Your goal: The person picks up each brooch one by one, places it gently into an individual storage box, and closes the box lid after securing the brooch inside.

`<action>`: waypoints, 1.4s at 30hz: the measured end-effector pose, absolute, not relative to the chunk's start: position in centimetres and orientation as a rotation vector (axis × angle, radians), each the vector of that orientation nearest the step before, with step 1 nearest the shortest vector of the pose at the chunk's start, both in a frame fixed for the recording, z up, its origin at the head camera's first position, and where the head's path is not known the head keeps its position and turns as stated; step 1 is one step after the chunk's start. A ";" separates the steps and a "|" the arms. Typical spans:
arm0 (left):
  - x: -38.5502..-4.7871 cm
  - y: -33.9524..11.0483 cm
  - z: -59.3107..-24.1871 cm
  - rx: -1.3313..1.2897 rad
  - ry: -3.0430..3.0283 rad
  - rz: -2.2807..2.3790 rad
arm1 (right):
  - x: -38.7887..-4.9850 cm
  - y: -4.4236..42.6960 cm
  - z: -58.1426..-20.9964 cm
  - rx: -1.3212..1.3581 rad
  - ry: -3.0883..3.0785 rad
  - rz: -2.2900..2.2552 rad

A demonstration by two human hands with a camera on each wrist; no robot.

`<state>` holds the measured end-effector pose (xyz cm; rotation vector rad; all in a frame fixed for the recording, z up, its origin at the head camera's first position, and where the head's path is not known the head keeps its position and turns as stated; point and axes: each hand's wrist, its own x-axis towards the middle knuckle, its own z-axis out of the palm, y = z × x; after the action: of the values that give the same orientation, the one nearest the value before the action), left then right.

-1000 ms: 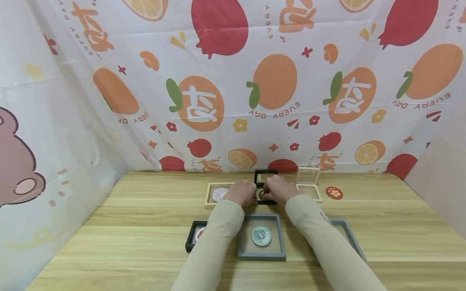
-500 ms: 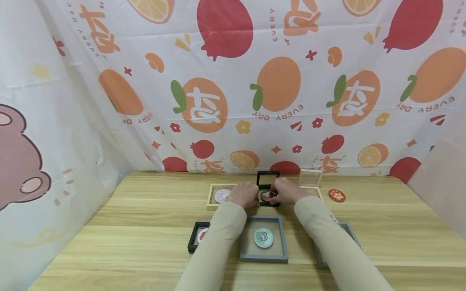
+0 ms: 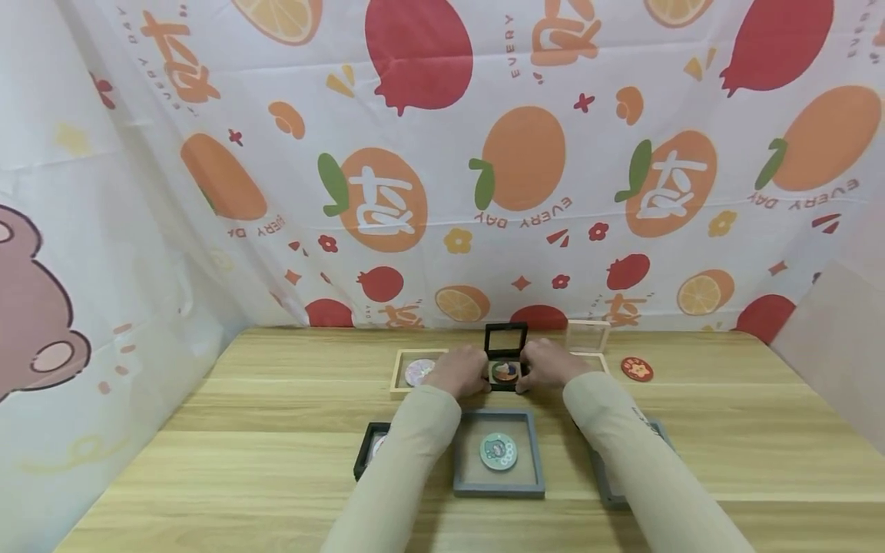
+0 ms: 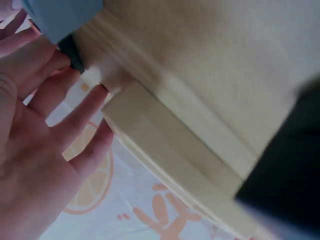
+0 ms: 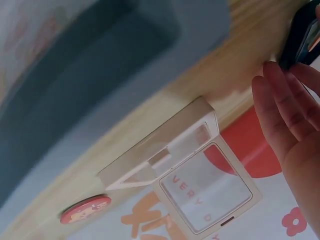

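A small black display case (image 3: 506, 339) stands with its lid raised near the back of the table. A round, dark, multicoloured badge (image 3: 505, 372) lies in its base. My left hand (image 3: 462, 372) holds the case's left side, with its thumb by the front corner. In the left wrist view, the other fingers (image 4: 82, 112) reach near a cream frame (image 4: 165, 150). My right hand (image 3: 548, 364) grips the case's right side; in the right wrist view, its fingertips and thumb meet at the black edge (image 5: 295, 42).
Left of the case lies a cream frame with a lilac badge (image 3: 419, 372). An open cream case (image 3: 588, 338) and a red badge (image 3: 637, 369) are to the right. In front are a grey frame (image 3: 499, 491) with a green badge, a black frame (image 3: 362, 455) and another grey frame (image 3: 608, 488).
My right hand has drawn back from over the badge to the case's right edge, uncovering the badge inside. My left hand stays at the left side.
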<state>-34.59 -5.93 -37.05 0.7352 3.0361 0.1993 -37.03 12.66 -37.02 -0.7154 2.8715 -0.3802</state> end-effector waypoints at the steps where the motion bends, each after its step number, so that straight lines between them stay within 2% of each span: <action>1: -34.6 -6.1 -37.0 0.741 3.014 0.229 | -37.0 12.8 -37.0 -0.712 2.872 -0.389; 11: -34.8 -7.6 -35.1 0.594 2.955 0.451 | -37.3 14.3 -36.6 -0.645 2.909 -0.637; 23: -36.2 -8.0 -35.6 0.291 2.939 0.929 | -37.3 13.2 -35.8 -0.455 2.899 -0.847; 42: -37.0 -6.1 -35.7 0.293 2.920 1.127 | -37.9 12.8 -36.6 -0.371 2.884 -1.038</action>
<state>-37.05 -6.06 -35.73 0.2930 2.9201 1.1266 -37.94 12.76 -36.63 -0.3707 2.8841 -1.0383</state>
